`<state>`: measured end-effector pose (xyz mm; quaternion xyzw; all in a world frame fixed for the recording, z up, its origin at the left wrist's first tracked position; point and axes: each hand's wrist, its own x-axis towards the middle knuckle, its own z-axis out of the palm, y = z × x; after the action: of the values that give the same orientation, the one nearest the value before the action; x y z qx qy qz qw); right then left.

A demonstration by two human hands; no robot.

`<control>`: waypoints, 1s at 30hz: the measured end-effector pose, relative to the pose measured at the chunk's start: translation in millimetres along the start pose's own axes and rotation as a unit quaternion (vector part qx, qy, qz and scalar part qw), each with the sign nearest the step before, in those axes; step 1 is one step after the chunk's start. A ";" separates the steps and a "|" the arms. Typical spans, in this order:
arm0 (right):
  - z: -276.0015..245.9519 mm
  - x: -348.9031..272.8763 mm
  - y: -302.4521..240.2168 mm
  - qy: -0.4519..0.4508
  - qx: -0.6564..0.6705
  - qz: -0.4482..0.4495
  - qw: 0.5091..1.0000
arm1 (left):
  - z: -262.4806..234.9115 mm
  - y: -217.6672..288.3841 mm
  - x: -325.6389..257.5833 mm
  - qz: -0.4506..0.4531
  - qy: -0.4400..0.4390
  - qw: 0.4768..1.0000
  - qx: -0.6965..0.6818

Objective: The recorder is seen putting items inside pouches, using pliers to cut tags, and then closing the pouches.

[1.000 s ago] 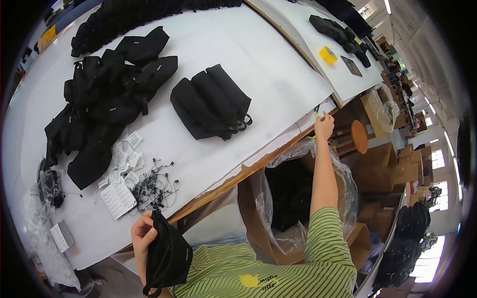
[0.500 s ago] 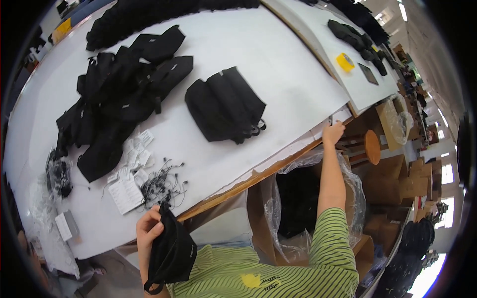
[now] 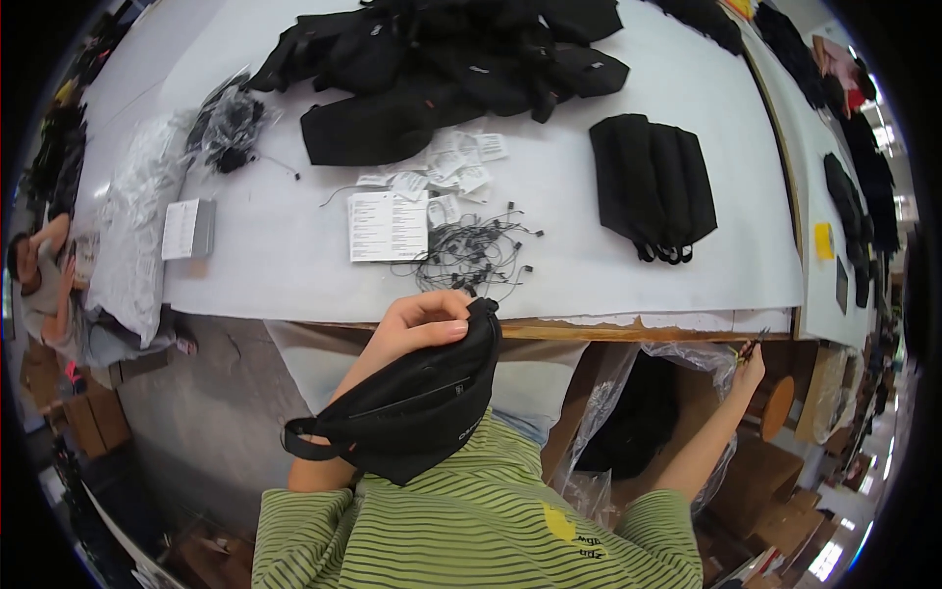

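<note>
A black pouch [image 3: 417, 402] hangs below the near edge of the white table [image 3: 608, 265], gripped at its top by the left hand [image 3: 417, 329]. The right hand [image 3: 751, 358] reaches far right of that edge, pinching a small item by the plastic-lined box [image 3: 638, 422].

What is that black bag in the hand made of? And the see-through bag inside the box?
The black waist bag held by the left hand looks like soft matte woven fabric, maybe nylon: it folds and sags. The clear liner bag looks like thin glossy plastic film: it wrinkles and shines.
</note>
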<state>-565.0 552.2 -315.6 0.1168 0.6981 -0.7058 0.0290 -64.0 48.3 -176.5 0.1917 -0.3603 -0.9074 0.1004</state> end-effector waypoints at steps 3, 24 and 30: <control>69.3 -101.0 -22.1 -0.029 -0.003 -0.117 0.993 | -1.3 1.1 -7.6 -0.023 0.019 0.999 -0.012; 329.6 -418.9 -126.3 -0.652 -0.220 -0.445 0.573 | -8.6 3.3 -54.3 -0.077 -0.037 0.988 -0.126; 331.4 -422.8 -131.0 -0.657 -0.227 -0.457 0.555 | -11.2 4.6 -56.3 -0.083 -0.038 0.988 -0.124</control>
<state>-222.4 174.8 -101.2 -0.7246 0.5817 -0.3234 0.1791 -8.1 56.1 -165.2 0.1722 -0.2309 -0.9570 0.0335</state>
